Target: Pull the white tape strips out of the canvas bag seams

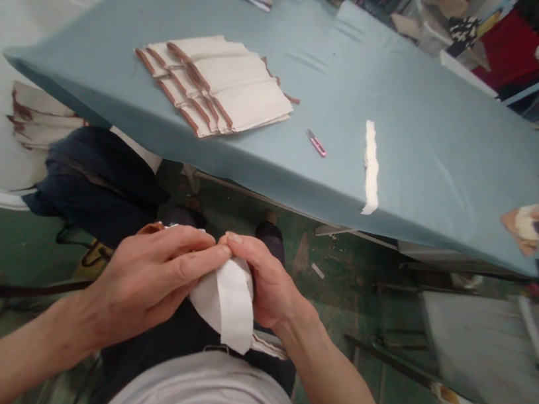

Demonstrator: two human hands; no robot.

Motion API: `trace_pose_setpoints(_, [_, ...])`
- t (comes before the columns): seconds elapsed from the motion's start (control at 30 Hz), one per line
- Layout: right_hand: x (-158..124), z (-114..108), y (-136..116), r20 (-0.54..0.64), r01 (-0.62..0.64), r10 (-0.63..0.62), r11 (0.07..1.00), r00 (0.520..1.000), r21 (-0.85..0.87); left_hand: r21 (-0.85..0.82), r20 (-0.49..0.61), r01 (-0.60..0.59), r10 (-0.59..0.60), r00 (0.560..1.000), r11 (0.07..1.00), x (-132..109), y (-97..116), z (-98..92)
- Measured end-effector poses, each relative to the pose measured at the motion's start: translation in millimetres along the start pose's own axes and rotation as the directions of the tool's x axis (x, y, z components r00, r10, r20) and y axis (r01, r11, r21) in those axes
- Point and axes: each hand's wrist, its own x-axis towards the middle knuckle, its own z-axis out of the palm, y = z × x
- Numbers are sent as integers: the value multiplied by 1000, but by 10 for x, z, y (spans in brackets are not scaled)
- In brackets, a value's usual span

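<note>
Blue tabletop (439, 139) bears stacked cloth (250, 85) and snips (316, 144) within reach; left hand (152, 272) and right hand (271, 282), fingers (200, 263) closed, pinch white fabric (238, 308), presumably steadying it.

One head-worn camera is looking forward and down.
From above the wearer's shirt (206, 397), the view is facing the blue counter (433, 138) beyond; the left hand (152, 272) and right hand (268, 282) are sitting close to the lens, while the counter is lying farther off, stretching across the far half.
</note>
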Motion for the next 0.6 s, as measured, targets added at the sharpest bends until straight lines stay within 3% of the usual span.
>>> trace_pose_setpoints(0.1, [-63, -19, -101, 79, 5, -11, 997, 997, 72, -88, -62, 161, -167, 984, 983, 79, 99, -50])
trace_pose_setpoints(0.17, [-117, -45, -181, 111, 62, -64, 998, 992, 20, -186, -45, 299, -312, 949, 936, 136, 167, -93])
trace_pose_setpoints(0.27, [-178, -94, -299, 132, 166, -152, 981, 979, -97, -375, 102, 372, -361, 927, 849, 257, 224, -173])
trace_pose_setpoints(0.37, [-192, -139, -392, 185, 219, -185, 958, 965, -184, -418, 265, 418, -332, 905, 806, 396, 213, -236])
trace_pose_setpoints(0.47, [-186, -174, -424, 236, 253, -199, 940, 951, -226, -400, 321, 371, -250, 913, 838, 453, 158, -231])
trace_pose_setpoints(0.6, [-199, -209, -311, 225, 273, -223, 936, 948, -222, -273, 183, 109, -59, 981, 956, 341, 101, -121])
